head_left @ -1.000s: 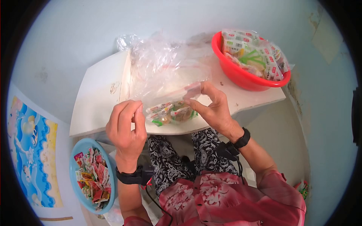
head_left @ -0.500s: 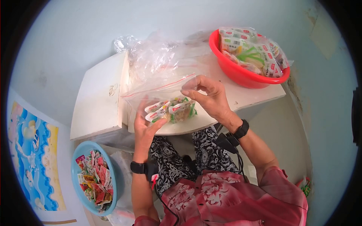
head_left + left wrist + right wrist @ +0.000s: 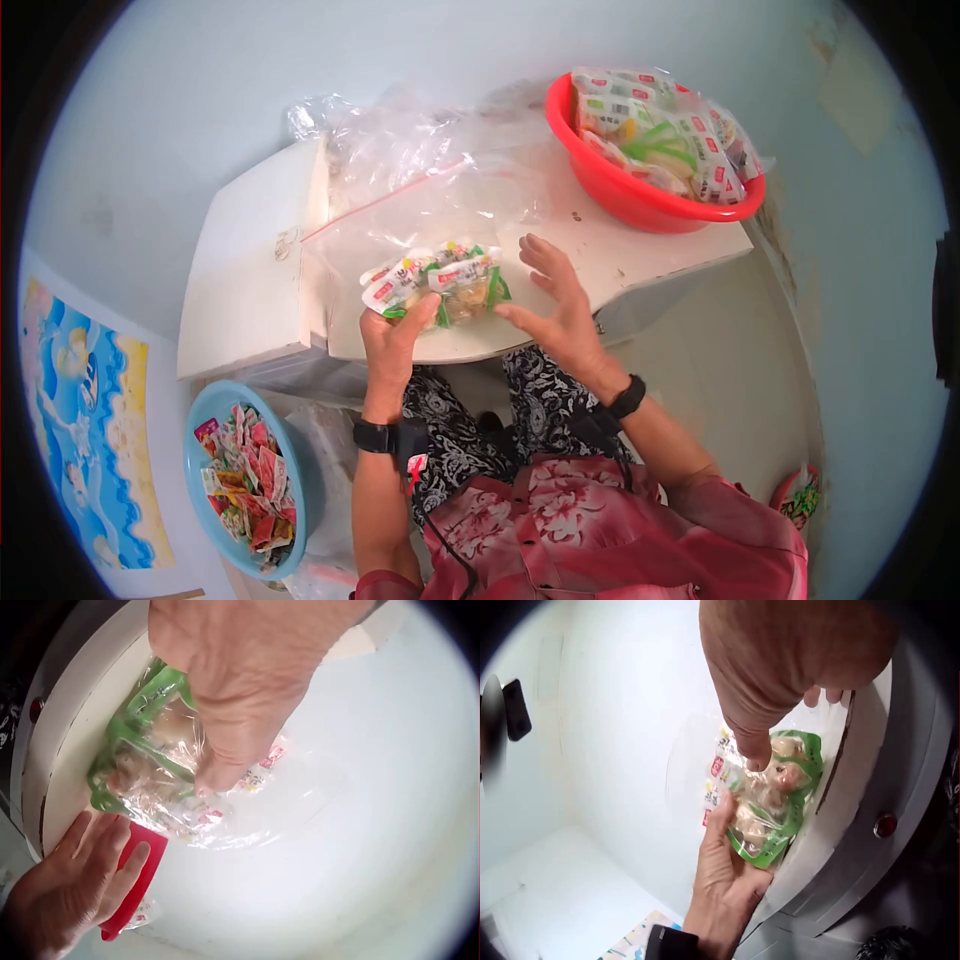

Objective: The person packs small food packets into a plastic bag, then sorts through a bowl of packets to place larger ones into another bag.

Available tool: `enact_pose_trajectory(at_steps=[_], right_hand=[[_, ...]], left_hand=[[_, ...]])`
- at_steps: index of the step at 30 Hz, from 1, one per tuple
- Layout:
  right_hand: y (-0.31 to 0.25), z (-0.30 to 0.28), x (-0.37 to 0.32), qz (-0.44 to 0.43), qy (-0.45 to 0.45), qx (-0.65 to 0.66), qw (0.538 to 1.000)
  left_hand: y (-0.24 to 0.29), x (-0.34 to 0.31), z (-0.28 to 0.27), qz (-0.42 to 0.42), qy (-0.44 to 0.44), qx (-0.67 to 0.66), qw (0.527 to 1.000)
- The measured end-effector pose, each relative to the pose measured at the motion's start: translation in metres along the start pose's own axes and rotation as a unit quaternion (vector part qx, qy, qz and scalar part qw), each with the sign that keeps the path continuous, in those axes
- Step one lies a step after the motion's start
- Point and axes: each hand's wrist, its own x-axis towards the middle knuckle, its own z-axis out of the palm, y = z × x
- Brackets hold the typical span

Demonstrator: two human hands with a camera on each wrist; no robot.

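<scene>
A clear zip bag with a red seal line holds several small green-and-white snack packets, close above the desk's front edge. The left hand grips the bag's lower left part, thumb across the front; the left wrist view shows its thumb pressing the plastic over the green-edged packets. To the right of the bag, the right hand has its fingers spread and straight, apart from the bag in the head view. In the right wrist view the packets lie beyond the right thumb.
A red basin with filled bags stands at the desk's back right. Loose clear plastic bags lie along the back. A blue basin of small wrapped packets is low at the left. The white desk has a raised left section.
The right hand has let go of the bag's top edge and moved slightly down and right. The left hand went from the top edge to the bag's lower left; the bag has shifted left.
</scene>
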Motion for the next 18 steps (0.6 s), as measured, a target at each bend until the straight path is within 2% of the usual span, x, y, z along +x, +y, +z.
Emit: enact_pose_trajectory(at_steps=[4,8,11,17,18], right_hand=[[0.006,0.017,-0.01,-0.065,0.014,-0.074,0.995],[-0.007,0.031,-0.011,-0.075,-0.018,-0.106,0.991],[0.006,0.031,-0.009,-0.058,-0.009,-0.045,0.997],[0.017,0.009,-0.007,0.044,-0.076,0.172,0.981],[0.015,0.004,-0.006,0.026,-0.07,0.123,0.99]], left_hand=[[-0.002,-0.002,0.014,-0.016,0.061,-0.046,0.997],[-0.002,-0.008,0.018,-0.028,0.099,-0.077,0.992],[-0.005,-0.008,0.013,-0.038,0.092,-0.093,0.991],[-0.013,-0.016,-0.003,-0.027,0.03,-0.121,0.992],[-0.014,-0.016,-0.004,-0.023,0.022,-0.115,0.993]])
